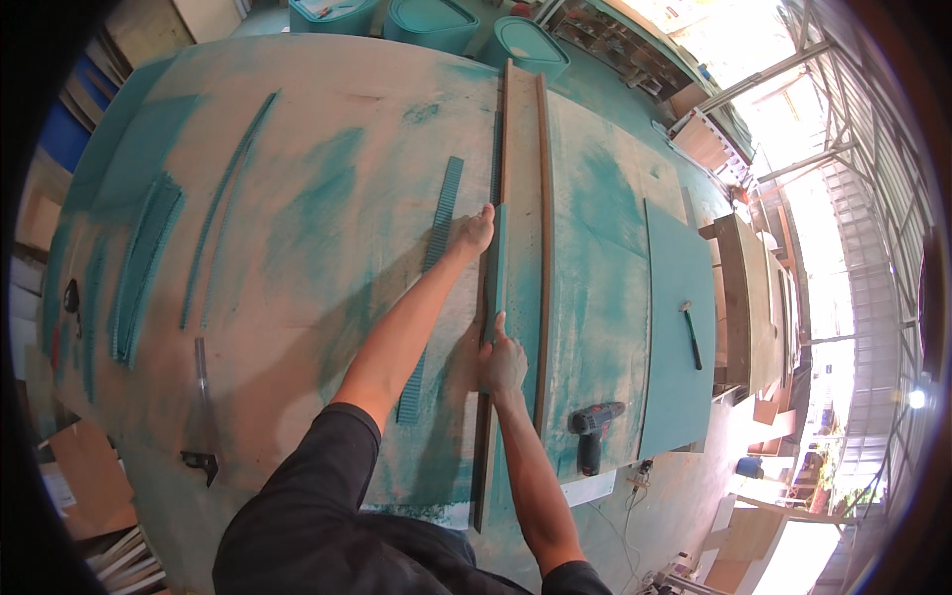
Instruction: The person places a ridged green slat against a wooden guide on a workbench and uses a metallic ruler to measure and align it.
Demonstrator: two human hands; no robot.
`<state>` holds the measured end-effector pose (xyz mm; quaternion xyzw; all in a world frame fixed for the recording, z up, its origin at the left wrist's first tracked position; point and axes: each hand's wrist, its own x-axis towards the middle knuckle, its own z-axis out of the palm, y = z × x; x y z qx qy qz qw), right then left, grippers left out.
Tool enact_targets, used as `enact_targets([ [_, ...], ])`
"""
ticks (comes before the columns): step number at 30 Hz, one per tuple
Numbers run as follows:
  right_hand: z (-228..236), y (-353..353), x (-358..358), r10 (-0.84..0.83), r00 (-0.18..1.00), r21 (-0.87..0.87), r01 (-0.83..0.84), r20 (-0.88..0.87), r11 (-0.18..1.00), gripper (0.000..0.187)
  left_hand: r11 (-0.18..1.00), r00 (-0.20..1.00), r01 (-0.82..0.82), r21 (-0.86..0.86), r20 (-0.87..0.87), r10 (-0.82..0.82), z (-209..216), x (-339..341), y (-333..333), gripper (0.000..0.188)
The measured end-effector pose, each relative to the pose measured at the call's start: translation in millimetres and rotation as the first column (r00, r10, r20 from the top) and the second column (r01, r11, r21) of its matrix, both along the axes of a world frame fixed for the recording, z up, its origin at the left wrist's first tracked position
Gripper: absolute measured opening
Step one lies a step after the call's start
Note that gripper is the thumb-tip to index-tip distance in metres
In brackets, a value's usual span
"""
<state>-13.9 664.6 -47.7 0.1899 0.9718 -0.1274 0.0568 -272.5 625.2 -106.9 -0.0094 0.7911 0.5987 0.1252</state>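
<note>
A narrow teal strip point(495, 268) lies lengthwise along the left edge of a long wooden channel point(524, 149) with raised brown sides. My left hand point(476, 230) is closed on the strip near its far end, thumb up at the edge. Closer to me, my right hand point(505, 365) grips the strip's near part, its index finger stretched forward along it. The undersides of both hands' fingers are partly hidden. A ribbed teal strip point(443, 206) lies on the large, teal-stained table point(297, 248), partly covered by my left forearm.
Right of the channel lie a cordless drill point(592, 428) and a hammer point(691, 335) on a teal panel point(669, 387). At the left are stacked ribbed strips point(147, 268), a long thin strip point(230, 198) and a bar clamp point(202, 463). Teal bins point(430, 28) stand beyond the table.
</note>
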Motion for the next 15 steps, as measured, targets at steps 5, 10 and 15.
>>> enact_targets([
  [5,5,4,6,-0.065,0.996,-0.028,0.067,0.063,0.997,0.077,0.917,0.929,0.355,-0.183,0.181,-0.324,2,-1,5,0.1],
  [10,13,-1,22,-0.103,0.992,-0.091,0.109,0.067,0.99,0.077,0.948,0.931,0.295,-0.119,0.259,-0.257,-23,-11,18,0.103],
  [15,18,-13,76,-0.084,0.992,-0.131,0.096,0.093,0.987,0.078,0.996,0.97,0.008,0.089,0.243,-0.03,-42,-25,31,0.101],
])
